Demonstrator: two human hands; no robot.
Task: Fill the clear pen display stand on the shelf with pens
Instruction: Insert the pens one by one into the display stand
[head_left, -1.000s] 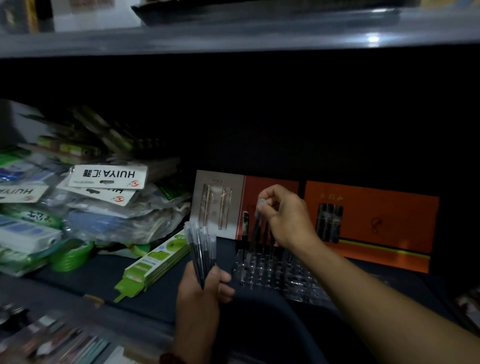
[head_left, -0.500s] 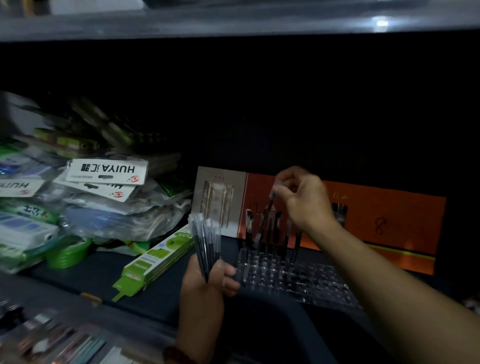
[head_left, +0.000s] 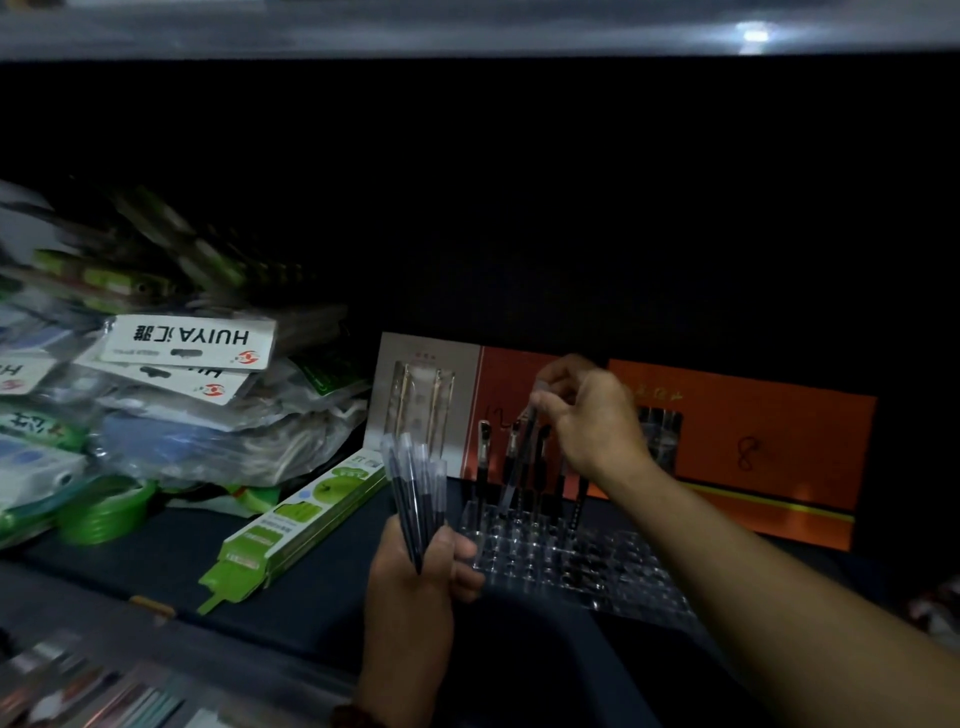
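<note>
A clear pen display stand with many small holes sits on the dark shelf, right of centre. Several dark pens stand upright in its back row. My right hand reaches over the stand and pinches the top of a single pen, which tilts with its lower end at the back row. My left hand is in front of the stand's left end and grips a bundle of pens with clear caps pointing up.
A green flat box lies left of the stand. A heap of bagged stationery fills the left shelf, with green tape rolls. Orange and grey pen gift boxes lean against the back. A shelf board hangs overhead.
My right hand shifted right along the back row with a pen pinched in it, and that pen now tilts. The left hand's bundle stayed about where it was.
</note>
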